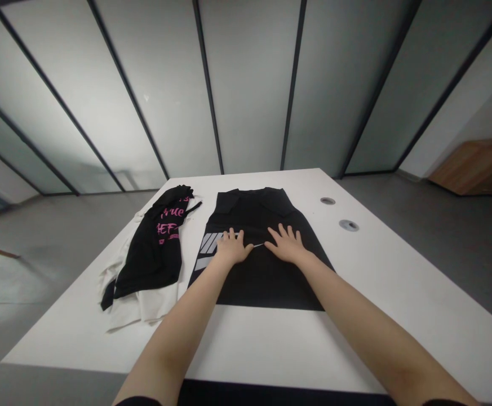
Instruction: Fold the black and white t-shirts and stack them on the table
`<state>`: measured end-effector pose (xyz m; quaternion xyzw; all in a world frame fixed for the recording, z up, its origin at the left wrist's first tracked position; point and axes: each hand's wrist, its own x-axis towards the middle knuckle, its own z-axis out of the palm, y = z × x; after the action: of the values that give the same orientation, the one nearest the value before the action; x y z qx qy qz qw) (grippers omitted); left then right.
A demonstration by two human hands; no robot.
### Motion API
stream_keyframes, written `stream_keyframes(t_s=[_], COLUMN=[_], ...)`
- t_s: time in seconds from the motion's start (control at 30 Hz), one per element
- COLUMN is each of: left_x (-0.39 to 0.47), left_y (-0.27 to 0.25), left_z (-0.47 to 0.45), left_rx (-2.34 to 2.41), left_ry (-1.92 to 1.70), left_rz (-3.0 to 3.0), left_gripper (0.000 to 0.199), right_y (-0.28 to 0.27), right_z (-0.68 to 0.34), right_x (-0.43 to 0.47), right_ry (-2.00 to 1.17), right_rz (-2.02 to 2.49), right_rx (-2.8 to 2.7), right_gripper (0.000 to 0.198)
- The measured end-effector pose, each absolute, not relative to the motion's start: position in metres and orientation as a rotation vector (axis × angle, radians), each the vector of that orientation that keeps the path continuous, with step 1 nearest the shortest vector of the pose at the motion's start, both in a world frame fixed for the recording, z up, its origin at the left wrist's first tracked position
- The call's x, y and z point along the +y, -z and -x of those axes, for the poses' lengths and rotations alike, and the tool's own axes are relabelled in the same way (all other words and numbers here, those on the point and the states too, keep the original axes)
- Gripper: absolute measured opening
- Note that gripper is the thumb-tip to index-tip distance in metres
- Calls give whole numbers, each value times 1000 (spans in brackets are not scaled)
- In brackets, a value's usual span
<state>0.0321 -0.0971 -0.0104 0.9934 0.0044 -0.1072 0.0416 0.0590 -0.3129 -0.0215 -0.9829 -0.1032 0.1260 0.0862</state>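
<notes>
Resting palms-down on the black shirt (266, 285), both hands lie on the cloth with fingers spread; neither one pinches or grips a fold. The shirt lies flat on the white table (398, 327), directly beneath the hands and extending beyond them on all sides.

Left hand (231, 247): left of the shirt's midline, over the right part of a pale striped print (211, 243); fingers directed to the far edge, thumb pointing inward. Right hand (286, 245): right of the midline, on plain black cloth, fingers fanned away from the wearer, thumb also inward. Thumbs near each other, not touching; a thin pale line (258, 245) shows on the cloth between them.

Shirt position: far edge well ahead of the fingertips, with flaps folded in at both far corners. Near edge straight, on the wearer's side of the hands, lying between the forearms, with bare tabletop nearer still.

Surroundings: left of the shirt, apart from it, a crumpled black garment with pink lettering (156, 259) lies over white cloth (159, 304). Right of the shirt, two round inserts (327, 201) are set in the tabletop. Frosted panels (249, 84) stand behind the table.
</notes>
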Motion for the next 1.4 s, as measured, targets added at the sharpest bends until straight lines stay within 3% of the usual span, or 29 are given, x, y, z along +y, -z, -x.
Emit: stream_keyframes(t_s=[0.2, 0.43, 0.67, 0.9, 1.13, 1.4], left_x=[-68, -37, -73, -113, -87, -31], left_y=[29, 11, -4, 26, 35, 32], left_z=[-48, -57, -42, -32, -45, -58], left_rx=[132, 365, 243, 139, 61, 279], left_ry=[178, 265, 198, 314, 156, 22], left_rz=[-2951, -2956, -3076, -2985, -2944, -2952], left_gripper=[80, 82, 85, 87, 78, 78], right_y=[35, 29, -1, 25, 24, 25], right_z=[-88, -105, -63, -29, -46, -72], right_x=[-358, -403, -344, -283, -302, -348], right_ry=[-225, -219, -301, -391, -334, -283], right_rz=[2917, 2919, 2887, 2891, 2903, 2947], right_rx=[-204, 29, -214, -418, -452, -117], right_gripper=[75, 75, 80, 82, 74, 75])
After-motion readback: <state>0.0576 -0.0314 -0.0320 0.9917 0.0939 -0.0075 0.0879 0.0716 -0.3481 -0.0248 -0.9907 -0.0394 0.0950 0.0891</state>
